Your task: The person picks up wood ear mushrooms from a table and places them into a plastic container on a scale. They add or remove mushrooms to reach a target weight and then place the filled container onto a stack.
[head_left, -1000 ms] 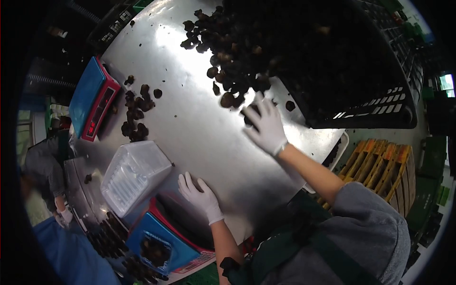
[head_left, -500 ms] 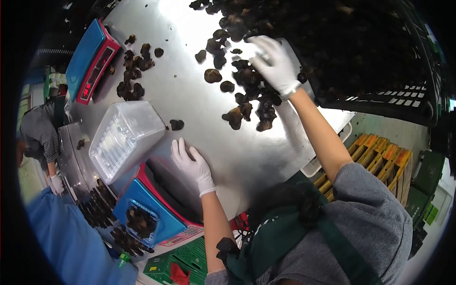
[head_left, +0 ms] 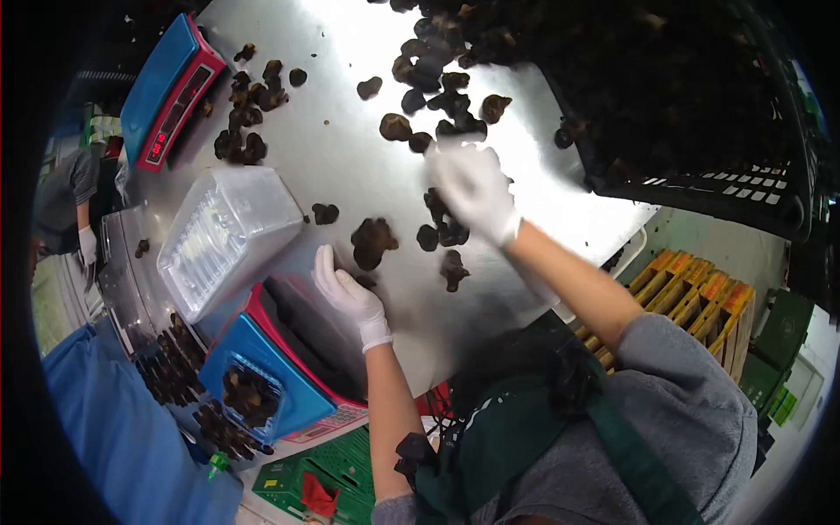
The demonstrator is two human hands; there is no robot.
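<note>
My left hand, in a white glove, is open on edge above the metal table, with its fingers stretched out. Just beyond its fingertips lies a dark brown mushroom-like piece, and a smaller one shows partly behind the thumb. My right hand, also gloved, is smeared by motion over a group of dark pieces; its fingers are too blurred to read, so I cannot tell if it holds any. More pieces spread out above it.
A big black crate of dark pieces stands at the right. Clear plastic trays are stacked at the left, between two red and blue scales. The nearer scale carries a filled tray. A co-worker's gloved hand shows far left.
My right hand has swept down and left across the table, away from the crate. Dark pieces have shifted the same way, and a large one now lies by my left hand.
</note>
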